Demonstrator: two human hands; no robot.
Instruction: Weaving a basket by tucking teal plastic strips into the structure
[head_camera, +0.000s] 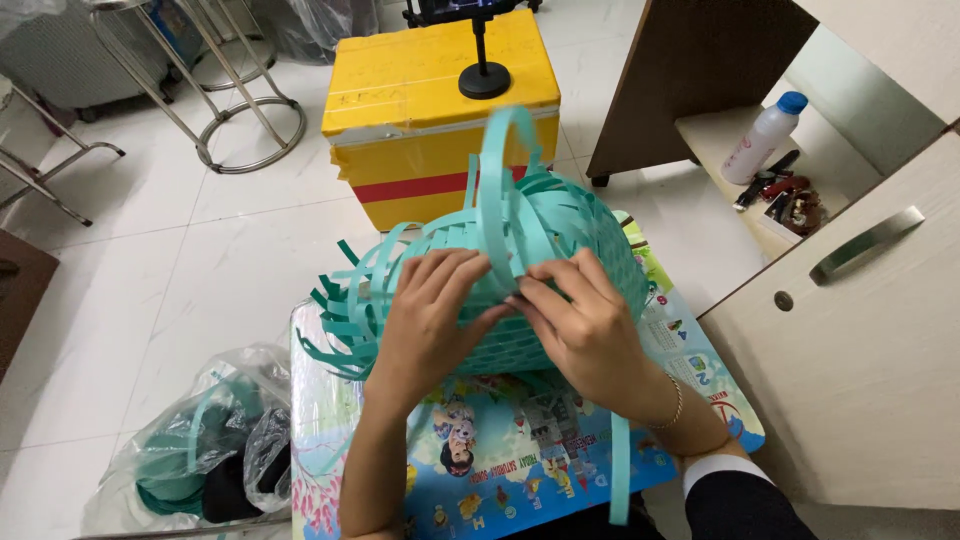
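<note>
Smooth matt plastic strips form the teal woven basket (560, 230); the printed table top (520, 450) looks glossy.

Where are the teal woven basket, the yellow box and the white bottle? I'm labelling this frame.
teal woven basket (590, 235): head view, on its woven side wall right of the hands.
yellow box (420, 75): head view, on its bare lid.
white bottle (755, 145): head view, on its body below the blue cap.
</note>
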